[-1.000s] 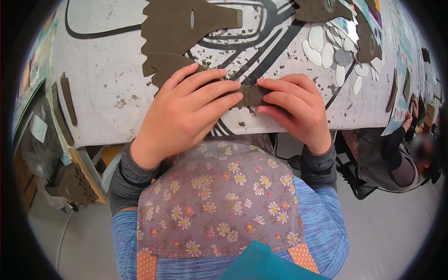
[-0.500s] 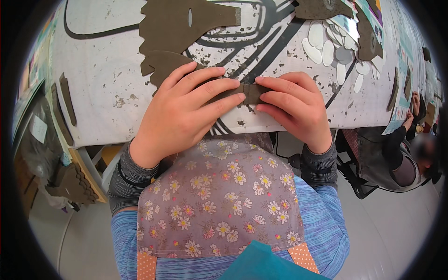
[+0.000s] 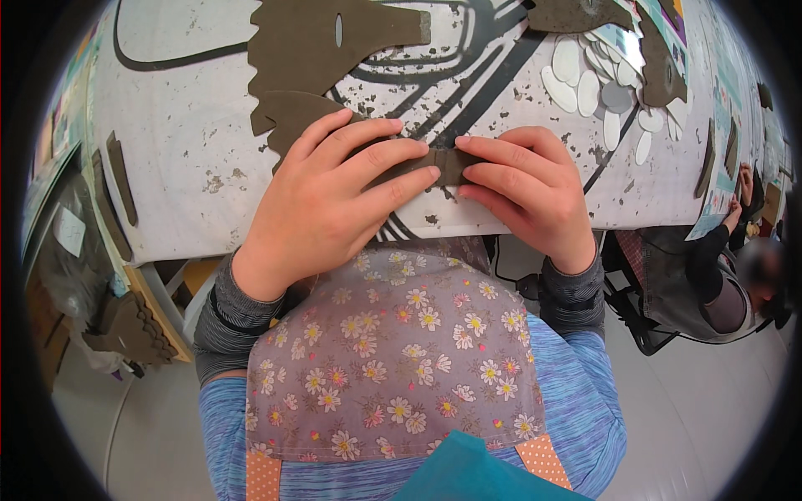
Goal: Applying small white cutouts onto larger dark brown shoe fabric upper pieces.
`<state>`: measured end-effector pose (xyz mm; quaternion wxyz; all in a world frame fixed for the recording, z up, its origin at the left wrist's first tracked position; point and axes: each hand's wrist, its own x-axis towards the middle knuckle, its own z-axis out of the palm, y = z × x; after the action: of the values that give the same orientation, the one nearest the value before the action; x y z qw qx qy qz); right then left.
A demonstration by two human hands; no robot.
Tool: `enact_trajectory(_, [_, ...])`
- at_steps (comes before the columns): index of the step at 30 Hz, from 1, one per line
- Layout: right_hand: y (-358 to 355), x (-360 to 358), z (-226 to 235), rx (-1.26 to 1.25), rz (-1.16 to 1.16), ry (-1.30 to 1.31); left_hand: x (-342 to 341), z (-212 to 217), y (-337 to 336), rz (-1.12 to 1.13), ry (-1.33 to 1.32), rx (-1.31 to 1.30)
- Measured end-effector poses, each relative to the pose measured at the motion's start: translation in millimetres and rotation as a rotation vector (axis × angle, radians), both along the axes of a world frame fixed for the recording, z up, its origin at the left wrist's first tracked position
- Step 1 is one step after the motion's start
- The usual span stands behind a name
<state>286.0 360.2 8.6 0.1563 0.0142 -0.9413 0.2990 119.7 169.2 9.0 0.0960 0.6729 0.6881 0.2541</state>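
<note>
Starting off the left end of the white table (image 3: 184, 146), there's a crumpled grey plastic bag (image 3: 79, 284) with a pale label, and below the table's level a brown scalloped piece (image 3: 134, 330) beside a wooden board (image 3: 159, 321). Up onto the table's left end now, a thin brown strip (image 3: 122, 179) lies lengthwise near its edge. On the table's far side, left of its middle, spreads a big brown cutout (image 3: 305, 46), toothed down one side and slit near the centre

And here's the action, at the table's near edge, around its middle! The left hand (image 3: 326, 200) lies spread, palm down, fingers reaching across the brown piece (image 3: 449, 167); its thumb is hidden. The right hand (image 3: 530, 196) has its fingers and thumb closed on that piece's narrow right end

Over to the table's far right: white ovals (image 3: 587, 93) in a loose heap, one greyer oval (image 3: 616, 98) among them, and a brown shape (image 3: 662, 71) just beside. Another strip (image 3: 706, 159) rests at the table's right end, and beyond that end sits a co-worker (image 3: 718, 288), arms raised
</note>
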Motion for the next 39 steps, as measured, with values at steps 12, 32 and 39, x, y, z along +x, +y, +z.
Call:
enact_trajectory(12, [1.5,0.5,-2.4,-0.014,-0.005,0.004,0.6,2.7,2.3,-0.006,0.028,-0.048])
enact_trajectory(32, [2.7,0.4,-0.7,-0.026,-0.002,-0.01,-4.2,0.9,-1.9,-0.078,-0.011,0.001])
enact_trajectory(39, [4.0,1.7,-2.9,0.009,0.017,-0.003,1.8,0.4,1.4,-0.016,-0.015,0.022])
